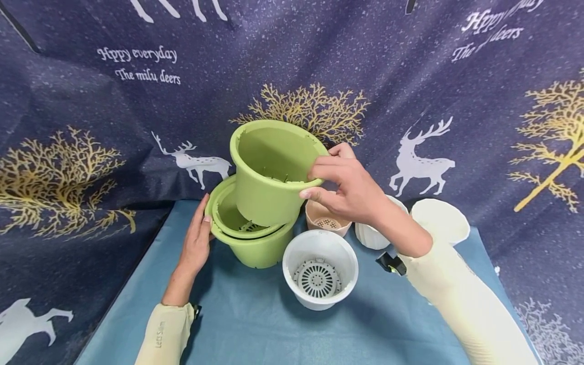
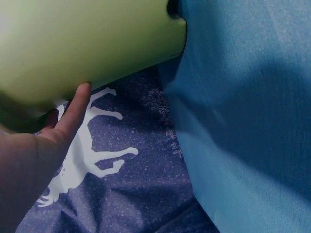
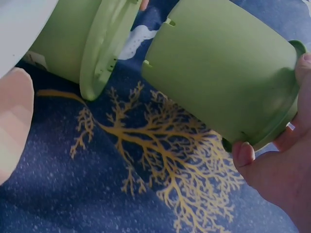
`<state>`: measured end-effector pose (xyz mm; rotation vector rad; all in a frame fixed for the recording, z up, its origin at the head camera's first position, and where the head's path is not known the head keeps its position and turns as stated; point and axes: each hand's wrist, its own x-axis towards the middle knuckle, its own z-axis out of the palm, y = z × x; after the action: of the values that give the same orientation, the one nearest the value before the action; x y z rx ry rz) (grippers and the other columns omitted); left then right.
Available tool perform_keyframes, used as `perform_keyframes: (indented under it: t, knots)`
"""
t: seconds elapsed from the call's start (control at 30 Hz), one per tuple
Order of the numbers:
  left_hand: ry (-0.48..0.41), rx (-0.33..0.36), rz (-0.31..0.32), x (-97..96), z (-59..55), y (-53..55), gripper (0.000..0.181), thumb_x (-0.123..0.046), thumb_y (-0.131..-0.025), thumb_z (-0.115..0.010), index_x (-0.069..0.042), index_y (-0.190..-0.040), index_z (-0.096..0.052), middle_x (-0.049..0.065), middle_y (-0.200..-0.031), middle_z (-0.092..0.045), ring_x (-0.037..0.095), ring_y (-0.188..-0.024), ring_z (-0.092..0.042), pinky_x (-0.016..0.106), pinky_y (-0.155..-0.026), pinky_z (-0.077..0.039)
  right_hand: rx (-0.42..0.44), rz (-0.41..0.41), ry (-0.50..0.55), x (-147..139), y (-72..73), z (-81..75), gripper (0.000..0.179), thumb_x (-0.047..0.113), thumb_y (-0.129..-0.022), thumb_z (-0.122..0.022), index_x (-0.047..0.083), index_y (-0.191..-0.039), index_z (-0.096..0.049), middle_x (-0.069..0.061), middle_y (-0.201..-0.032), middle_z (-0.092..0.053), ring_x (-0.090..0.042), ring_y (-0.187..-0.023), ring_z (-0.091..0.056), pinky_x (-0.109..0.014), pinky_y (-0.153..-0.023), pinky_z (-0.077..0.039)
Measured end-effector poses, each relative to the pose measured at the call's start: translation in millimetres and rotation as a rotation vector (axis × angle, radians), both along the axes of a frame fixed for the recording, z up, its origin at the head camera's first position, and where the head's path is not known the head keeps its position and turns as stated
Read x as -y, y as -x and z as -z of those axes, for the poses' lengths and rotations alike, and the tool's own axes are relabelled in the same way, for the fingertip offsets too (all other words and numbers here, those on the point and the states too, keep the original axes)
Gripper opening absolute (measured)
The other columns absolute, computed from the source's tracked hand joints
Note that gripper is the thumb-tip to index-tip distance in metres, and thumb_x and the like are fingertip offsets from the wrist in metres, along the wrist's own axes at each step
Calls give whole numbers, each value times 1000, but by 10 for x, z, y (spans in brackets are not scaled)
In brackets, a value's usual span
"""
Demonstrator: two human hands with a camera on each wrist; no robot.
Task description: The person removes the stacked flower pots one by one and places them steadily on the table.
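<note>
My right hand [image 1: 349, 185] grips the rim of a light green plastic flowerpot [image 1: 269, 197] at its right side, thumb outside. That pot is raised and tilted above the stacked green pots [image 1: 257, 251], whose two rims show one inside the other. In the right wrist view, the held pot [image 3: 218, 68] is apart from the stack [image 3: 68, 48], with notches at its base. My left hand [image 1: 196, 243] rests against the left side of the stack with its fingers fairly straight. The left wrist view shows a finger touching the green wall [image 2: 97, 48].
A light grey pot [image 1: 319, 299] with a slotted bottom stands in front on the blue cloth-covered table [image 1: 255, 324]. Behind it are a pinkish pot [image 1: 326, 223], a white ribbed pot [image 1: 370, 235] and another white pot [image 1: 440, 220]. A printed dark blue curtain [image 1: 292, 61] hangs behind.
</note>
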<state>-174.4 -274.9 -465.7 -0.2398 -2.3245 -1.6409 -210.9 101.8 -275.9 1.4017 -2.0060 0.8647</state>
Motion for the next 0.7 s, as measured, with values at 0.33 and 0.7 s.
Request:
perform_keyframes:
  t: [0.33,0.7]
  knots:
    - [13,1,-6,8,3,-4,55,-31,-119,-29,-23,-172,-19,5,-176,-19,19,-138,-47,15,-92,-53,10,3,32,-196,-122,-29,49,58,-103,-60,14,-84,-71,6,-86,-69,-13,-83,-61,-48,-100,-33]
    - [6,3,-2,5,-9,-2,53,-31,-119,-29,-31,-171,-21,4,-176,-19,21,-139,-47,15,-91,-54,9,-3,55,-365,-244,-51,45,55,-103,-63,14,-85,-74,5,-91,-72,-25,-96,-54,-42,-100,-31]
